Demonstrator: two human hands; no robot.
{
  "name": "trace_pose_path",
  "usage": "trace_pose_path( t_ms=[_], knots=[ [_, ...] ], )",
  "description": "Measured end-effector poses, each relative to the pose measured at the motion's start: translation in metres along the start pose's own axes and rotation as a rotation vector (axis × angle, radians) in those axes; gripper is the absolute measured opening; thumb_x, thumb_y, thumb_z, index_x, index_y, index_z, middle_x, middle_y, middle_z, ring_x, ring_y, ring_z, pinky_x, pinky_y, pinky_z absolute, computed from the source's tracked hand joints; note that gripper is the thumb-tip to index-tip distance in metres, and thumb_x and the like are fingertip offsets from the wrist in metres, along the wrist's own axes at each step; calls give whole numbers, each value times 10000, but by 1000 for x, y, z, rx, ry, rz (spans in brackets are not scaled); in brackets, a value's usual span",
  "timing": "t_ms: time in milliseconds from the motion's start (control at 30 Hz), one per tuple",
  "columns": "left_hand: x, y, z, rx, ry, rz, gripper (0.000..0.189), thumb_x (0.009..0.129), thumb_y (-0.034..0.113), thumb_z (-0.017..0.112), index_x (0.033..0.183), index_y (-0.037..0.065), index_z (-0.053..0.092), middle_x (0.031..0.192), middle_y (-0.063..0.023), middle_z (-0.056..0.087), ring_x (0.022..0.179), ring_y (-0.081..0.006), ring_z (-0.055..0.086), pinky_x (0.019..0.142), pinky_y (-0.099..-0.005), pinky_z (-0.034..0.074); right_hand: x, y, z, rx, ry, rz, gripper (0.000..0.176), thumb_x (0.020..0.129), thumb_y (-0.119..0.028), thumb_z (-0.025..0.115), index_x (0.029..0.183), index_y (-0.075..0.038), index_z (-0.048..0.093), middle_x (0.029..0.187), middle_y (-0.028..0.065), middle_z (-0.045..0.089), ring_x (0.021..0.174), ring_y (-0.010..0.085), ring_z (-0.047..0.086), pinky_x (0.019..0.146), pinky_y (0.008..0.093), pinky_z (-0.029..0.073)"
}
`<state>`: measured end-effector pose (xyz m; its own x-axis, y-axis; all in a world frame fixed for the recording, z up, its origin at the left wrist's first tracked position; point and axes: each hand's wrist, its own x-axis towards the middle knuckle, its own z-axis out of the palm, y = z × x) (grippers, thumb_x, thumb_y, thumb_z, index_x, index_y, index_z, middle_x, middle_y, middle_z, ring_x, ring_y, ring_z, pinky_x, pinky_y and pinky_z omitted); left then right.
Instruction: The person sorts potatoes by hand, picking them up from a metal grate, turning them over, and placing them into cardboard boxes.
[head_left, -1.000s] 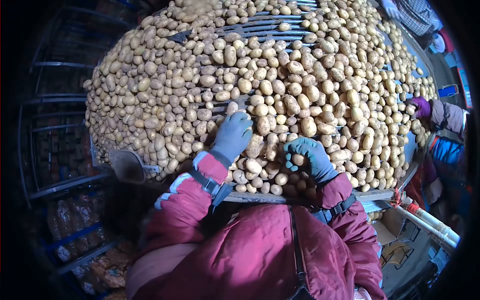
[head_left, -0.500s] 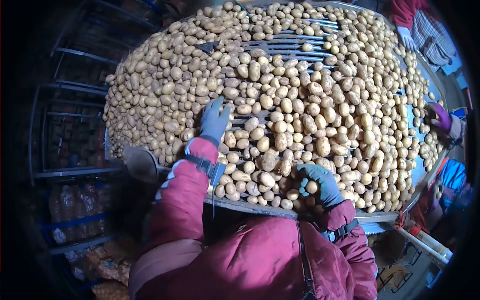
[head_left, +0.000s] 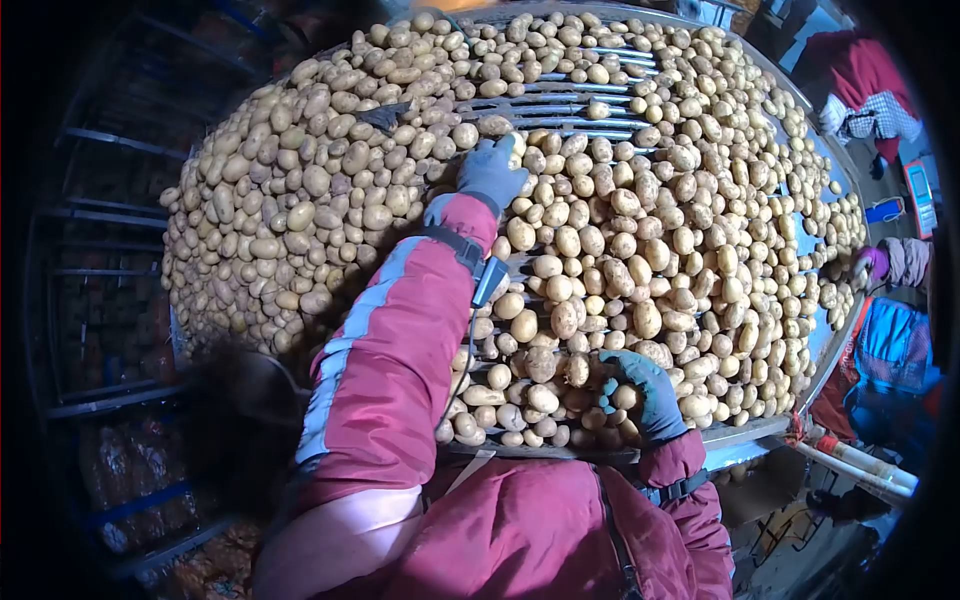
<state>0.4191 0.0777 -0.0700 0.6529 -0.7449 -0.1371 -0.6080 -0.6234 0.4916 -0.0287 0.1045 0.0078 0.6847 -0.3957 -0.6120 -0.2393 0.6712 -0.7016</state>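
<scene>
Potatoes (head_left: 648, 320) cover a sorting table with metal bars (head_left: 575, 112) showing through gaps. My left hand (head_left: 490, 172), in a blue-grey glove, is stretched over the middle of the heap. Its fingers are bent around a potato (head_left: 517, 150) at their tips, partly covered by the glove. Close to the near edge, my right hand (head_left: 650, 395), in a worn teal glove, curls around a small potato (head_left: 625, 397). More potatoes lie under and beside that hand, in shadow.
A metal rim (head_left: 745, 432) borders the table's near side. Beyond the right edge, a co-worker's purple-gloved hand (head_left: 872, 265) touches the potatoes; another person (head_left: 868, 90) stands at the far right. Metal racks (head_left: 110, 215) stand on the left. A white pipe (head_left: 850, 470) sticks out at lower right.
My left hand has moved farther up and right across the potatoes, and its fingers have bent in. My right hand keeps its curled grip near the edge. The view has shifted slightly.
</scene>
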Motion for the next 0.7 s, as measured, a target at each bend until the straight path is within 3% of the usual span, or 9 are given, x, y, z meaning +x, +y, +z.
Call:
trace_pose_path(
  t_ms=[33,100,200,300,433,533,600,667,700],
  knots=[
    [7,-21,12,100,46,127,604,792,372,793,1335,171,623,1297,-175,612,1194,-369,606,1014,-472,505,2,-2,0,-18,-52,39,315,958,-63,594,1255,-13,685,1099,77,716,952,172,684,856,298,557],
    [22,-64,35,323,181,368,567,762,373,825,1262,153,671,1214,-173,666,1111,-330,663,966,-454,532,7,-13,21,-105,3,42,336,932,-60,624,1261,-40,690,1146,89,724,1001,195,694,883,313,559],
    [-63,1,-22,-708,-265,-35,434,787,185,865,1166,46,706,952,-63,733,858,-138,659,758,-305,562,23,-3,29,-139,-10,0,356,935,-106,654,1287,-66,684,1157,91,723,1015,201,698,883,314,561],
    [-158,50,-70,-1216,-502,-107,416,908,135,783,1270,-10,638,1131,-48,697,1013,-128,643,889,-269,542,37,-7,49,-21,-102,-49,411,1004,-253,646,1366,-59,628,1156,100,715,911,176,698,745,300,566],
    [-229,64,-50,-828,-450,406,406,958,183,745,1309,5,646,1168,-61,689,1061,-134,642,951,-285,534,52,12,61,-64,-122,-81,386,981,-289,671,1256,-23,624,1033,119,707,690,184,670,568,303,546],
    [-225,39,-50,-660,-364,374,347,972,188,712,1278,28,686,1148,-83,696,1094,-157,655,959,-294,534,27,21,60,-117,-73,-37,229,900,-190,685,1091,-63,677,926,102,667,772,235,656,649,337,535],
    [-214,23,-45,-577,-287,382,359,969,178,705,1290,21,673,1170,-108,691,1131,-190,654,972,-318,535,15,29,54,-102,-32,-130,305,1003,-305,660,1117,-22,663,939,109,710,691,193,693,559,299,567],
    [-213,22,-23,-557,-292,438,405,960,206,709,1313,16,653,1245,-147,665,1173,-244,645,1014,-360,517,-6,23,65,251,-43,-45,302,1008,-286,643,1154,-25,687,996,84,709,844,189,710,644,311,589],
    [-212,21,-13,-548,-294,467,428,955,220,710,1324,13,642,1283,-167,652,1194,-271,640,1034,-380,508,1,40,55,49,-46,-185,318,1008,-275,642,1197,-25,690,1053,75,705,915,187,702,722,312,590]
  ],
)
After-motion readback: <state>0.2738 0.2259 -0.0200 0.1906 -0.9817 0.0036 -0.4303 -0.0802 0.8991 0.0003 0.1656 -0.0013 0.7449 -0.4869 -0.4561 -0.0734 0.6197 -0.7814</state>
